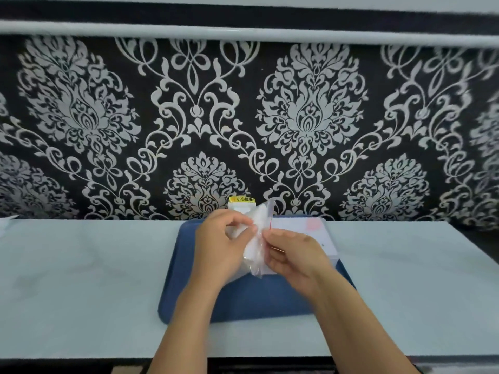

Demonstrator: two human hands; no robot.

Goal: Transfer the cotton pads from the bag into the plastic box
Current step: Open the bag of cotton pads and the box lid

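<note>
A home, by the look of it — black wallpaper (243, 117) with silver damask fills the view from 9 to 3 o'clock, behind a pale table (81, 279) with a blue tray (243, 300).

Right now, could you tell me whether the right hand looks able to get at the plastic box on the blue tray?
Probably yes. The plastic box sits just beyond the right hand with nothing between them, but that hand is pinching the bag together with the left hand, so it would have to let go first.
</note>
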